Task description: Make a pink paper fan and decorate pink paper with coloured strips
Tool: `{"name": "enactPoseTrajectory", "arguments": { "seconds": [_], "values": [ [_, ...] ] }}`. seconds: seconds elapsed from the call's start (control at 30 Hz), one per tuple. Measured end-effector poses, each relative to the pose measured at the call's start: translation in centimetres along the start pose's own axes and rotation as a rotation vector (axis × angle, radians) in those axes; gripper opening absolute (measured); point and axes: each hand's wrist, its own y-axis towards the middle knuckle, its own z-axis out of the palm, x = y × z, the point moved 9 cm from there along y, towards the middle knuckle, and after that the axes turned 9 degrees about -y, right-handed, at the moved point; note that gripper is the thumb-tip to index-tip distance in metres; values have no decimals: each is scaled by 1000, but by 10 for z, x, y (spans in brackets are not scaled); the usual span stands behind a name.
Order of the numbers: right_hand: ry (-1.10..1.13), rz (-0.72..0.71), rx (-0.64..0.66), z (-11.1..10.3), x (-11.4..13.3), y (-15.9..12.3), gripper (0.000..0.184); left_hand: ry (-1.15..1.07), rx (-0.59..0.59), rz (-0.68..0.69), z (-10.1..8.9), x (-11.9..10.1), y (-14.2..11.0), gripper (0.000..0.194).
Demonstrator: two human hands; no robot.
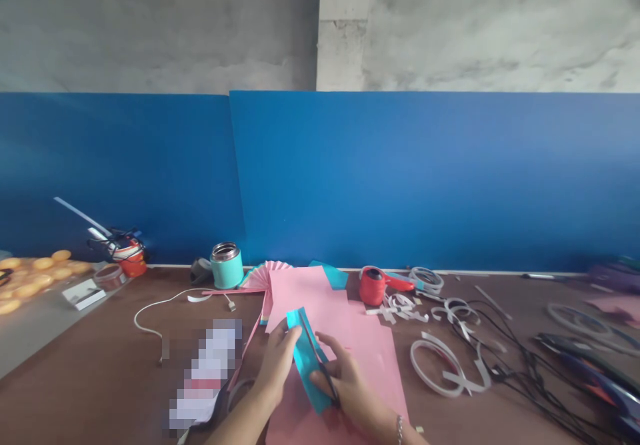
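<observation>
My left hand [275, 362] grips a folded strip of blue paper [299, 345] near its upper left edge, thumb on top. My right hand [353, 385] is closed around a pair of scissors [330, 386], whose dark handle shows by the fingers. The blades lie lengthwise along the blue strip, and how far they are apart is blurred. Below both hands are overlapping sheets of pink paper [373, 352]. Behind them rests a pleated pink paper fan [257, 277], partly covered by the pink sheets, and another blue sheet [333, 275].
A teal flask [227, 268] without a lid stands behind on the left. To the right are a red handheld device [373, 286], white strip curls [435, 368] and black cables [533, 378]. A white cable [143, 305] and a pixelated object [205, 378] lie left. A blue partition [425, 178] borders the table.
</observation>
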Motion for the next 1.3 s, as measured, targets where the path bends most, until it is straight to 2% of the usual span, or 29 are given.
{"name": "enactPoseTrajectory", "arguments": {
  "seconds": [0.17, 0.37, 0.53, 0.67, 0.73, 0.93, 1.03, 1.17, 1.3],
  "values": [
    [31, -26, 30, 3, 1, 0, 80, -36, 55, -28, 2, 6, 4, 22],
    [-5, -6, 15, 0, -4, 1, 78, -71, 55, -72, 4, 7, 1, 24],
    [39, -11, 9, 0, 6, -1, 81, -139, 65, -89, 0, 7, 3, 21],
    [42, -12, 47, 2, 14, -2, 85, -284, 60, -272, 2, 20, 1, 23],
    [54, -16, 56, 2, 15, -2, 88, -306, 78, -314, 7, 20, -4, 22],
    [43, -6, 39, 1, 18, -4, 92, -147, 98, -168, 13, 1, -9, 25],
    [58, -22, 52, 3, 19, -5, 93, -138, 110, -153, 12, 4, -6, 27],
    [95, -55, 58, 3, 16, -2, 95, -160, 183, -179, 16, 15, -4, 27],
    [88, -70, 38, 1, 8, 1, 90, -150, 208, -173, 18, 16, -5, 29]
  ]
}}
